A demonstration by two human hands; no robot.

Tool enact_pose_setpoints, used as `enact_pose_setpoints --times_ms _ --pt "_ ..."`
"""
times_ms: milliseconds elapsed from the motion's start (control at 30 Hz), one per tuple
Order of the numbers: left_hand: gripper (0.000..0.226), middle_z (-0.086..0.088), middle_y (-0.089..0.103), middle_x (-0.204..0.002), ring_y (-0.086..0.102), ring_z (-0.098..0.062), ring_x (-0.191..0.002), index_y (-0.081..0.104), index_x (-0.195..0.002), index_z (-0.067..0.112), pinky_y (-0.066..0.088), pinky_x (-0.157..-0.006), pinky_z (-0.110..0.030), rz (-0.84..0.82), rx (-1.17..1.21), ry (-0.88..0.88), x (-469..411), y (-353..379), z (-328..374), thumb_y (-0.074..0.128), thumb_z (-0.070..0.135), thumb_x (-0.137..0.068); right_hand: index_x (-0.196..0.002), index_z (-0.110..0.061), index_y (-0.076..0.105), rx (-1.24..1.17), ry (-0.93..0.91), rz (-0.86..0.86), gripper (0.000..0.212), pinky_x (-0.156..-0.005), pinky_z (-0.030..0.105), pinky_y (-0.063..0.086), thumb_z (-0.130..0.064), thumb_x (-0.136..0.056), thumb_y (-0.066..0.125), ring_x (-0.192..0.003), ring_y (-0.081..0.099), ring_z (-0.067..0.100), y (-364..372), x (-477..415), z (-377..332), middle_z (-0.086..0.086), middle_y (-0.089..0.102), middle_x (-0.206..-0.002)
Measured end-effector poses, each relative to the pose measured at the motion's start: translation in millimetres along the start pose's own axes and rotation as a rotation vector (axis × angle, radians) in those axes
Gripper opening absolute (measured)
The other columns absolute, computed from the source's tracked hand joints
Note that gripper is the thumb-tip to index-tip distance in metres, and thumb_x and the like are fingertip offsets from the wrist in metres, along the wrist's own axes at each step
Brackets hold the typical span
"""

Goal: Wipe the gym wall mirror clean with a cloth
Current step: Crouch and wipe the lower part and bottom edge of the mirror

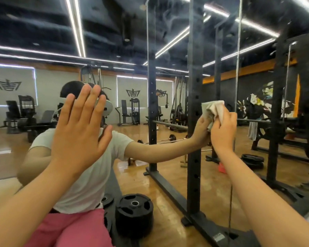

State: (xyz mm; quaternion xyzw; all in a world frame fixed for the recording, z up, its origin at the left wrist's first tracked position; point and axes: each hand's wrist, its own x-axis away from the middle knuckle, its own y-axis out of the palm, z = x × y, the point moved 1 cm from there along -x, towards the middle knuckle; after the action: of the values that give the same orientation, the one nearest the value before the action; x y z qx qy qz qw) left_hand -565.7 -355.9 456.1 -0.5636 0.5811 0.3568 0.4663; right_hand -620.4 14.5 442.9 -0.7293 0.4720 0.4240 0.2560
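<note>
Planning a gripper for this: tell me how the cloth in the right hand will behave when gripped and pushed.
The cloth is probably soft and floppy: it bunches into folds where the right hand grips it. It seems light, held up by one hand. Against the mirror it likely flattens and slides.

Light strips (75,24) cross the black ceiling (34,24) at 12 o'clock; rack (194,93) at 3; plate (134,209) on wood floor (212,189) at 6.

Our left hand (78,125) is raised, back toward us, fingers straight, close together and pointing up, thumb out to the side. Our right hand (223,131) is raised too, fingers curled round a cloth (214,108). Both forearms are bare and reach forward.
</note>
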Motion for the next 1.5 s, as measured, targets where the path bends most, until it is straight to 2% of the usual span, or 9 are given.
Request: enact_pose_setpoints --times_ms 167,333,400,600,733,867,1133,1267,1500 --pt "0.070 -0.019 0.020 -0.162 0.013 -0.032 -0.151 0.025 -0.153 -0.001 0.008 -0.123 -0.049 0.014 0.013 0.001 -0.5 -0.9 -1.1 0.043 0.037 -0.096 -0.138 -0.007 0.048 0.055 0.090 0.046 0.039 -0.085 0.017 0.030 -0.006 -0.100 0.043 -0.102 0.044 0.019 -7.8 -18.9 30.9 0.015 0.045 -0.116" --pt "0.069 -0.019 0.019 -0.162 0.013 -0.032 -0.151 0.024 -0.153 0.000 0.007 -0.124 -0.048 0.019 0.005 0.000 0.4 -1.1 1.6 0.043 0.036 -0.097 -0.140 -0.009 0.047 0.125 0.291 0.183 0.040 -0.096 0.035 0.041 -0.011 -0.101 0.042 -0.116 0.048 0.033 0.5 -26.1 37.3 0.019 0.046 -0.126" --pt "0.069 -0.019 0.018 -0.162 0.013 -0.033 -0.151 0.022 -0.154 0.000 0.008 -0.123 -0.049 0.016 -0.007 0.006 0.2 0.0 1.7 0.042 0.036 -0.098 -0.139 -0.010 0.049 0.090 0.313 0.196 0.040 -0.099 0.032 0.040 -0.010 -0.100 0.043 -0.119 0.046 0.030 7.3 -19.1 15.4 0.017 0.045 -0.128" --pt "0.068 -0.018 0.015 -0.163 0.011 -0.032 -0.152 0.020 -0.155 0.000 0.005 -0.124 -0.049 -0.007 0.010 0.014 -0.7 1.4 -1.6 0.038 0.036 -0.099 -0.128 -0.012 0.055 -0.175 0.063 0.090 0.035 -0.077 0.012 0.041 -0.006 -0.095 0.047 -0.088 0.044 -0.001 43.5 71.8 -103.9 0.000 0.041 -0.106" --pt "0.068 -0.017 0.011 -0.164 0.005 -0.030 -0.153 0.017 -0.155 0.001 0.002 -0.124 -0.048 -0.013 0.050 0.011 0.9 0.3 -2.4 0.034 0.037 -0.100 -0.146 -0.024 0.041 -0.213 -0.220 -0.047 0.054 -0.073 0.019 0.041 -0.015 -0.093 0.039 -0.090 0.046 0.017 53.1 135.6 -177.0 0.007 0.045 -0.104" --pt "0.066 -0.017 0.010 -0.164 0.003 -0.030 -0.153 0.017 -0.155 0.000 -0.001 -0.124 -0.047 0.003 0.097 0.014 0.9 0.7 -1.7 0.030 0.037 -0.102 -0.146 -0.018 0.041 -0.151 -0.367 -0.180 0.055 -0.074 0.028 0.044 -0.017 -0.092 0.038 -0.087 0.048 0.020 45.9 154.9 -173.5 0.008 0.047 -0.102" --pt "0.067 -0.021 0.006 -0.164 0.002 -0.032 -0.152 0.011 -0.155 -0.003 -0.007 -0.123 -0.046 0.015 0.153 0.034 0.1 0.5 -3.0 0.030 0.031 -0.101 -0.146 -0.026 0.043 -0.062 0.007 -0.081 0.055 -0.073 0.019 0.039 -0.003 -0.097 0.050 -0.087 0.047 0.013 46.6 143.5 -163.3 -0.005 0.039 -0.100" --pt "0.065 -0.021 0.003 -0.164 0.000 -0.033 -0.152 0.006 -0.154 -0.004 -0.011 -0.122 -0.045 0.043 0.179 0.026 1.1 3.2 -2.6 0.029 0.029 -0.104 -0.149 -0.030 0.038 -0.070 -0.145 -0.151 0.059 -0.072 0.020 0.044 -0.007 -0.096 0.049 -0.085 0.048 0.010 51.5 177.3 -181.3 -0.008 0.040 -0.099" --pt "0.067 -0.022 -0.001 -0.164 -0.003 -0.034 -0.152 0.000 -0.154 -0.003 -0.010 -0.121 -0.045 0.082 0.191 0.021 0.3 3.4 -3.8 0.026 0.033 -0.103 -0.145 -0.015 0.046 -0.060 -0.172 -0.157 0.050 -0.079 0.032 0.048 -0.006 -0.095 0.047 -0.091 0.053 0.018 48.8 174.6 -185.7 0.003 0.048 -0.101"
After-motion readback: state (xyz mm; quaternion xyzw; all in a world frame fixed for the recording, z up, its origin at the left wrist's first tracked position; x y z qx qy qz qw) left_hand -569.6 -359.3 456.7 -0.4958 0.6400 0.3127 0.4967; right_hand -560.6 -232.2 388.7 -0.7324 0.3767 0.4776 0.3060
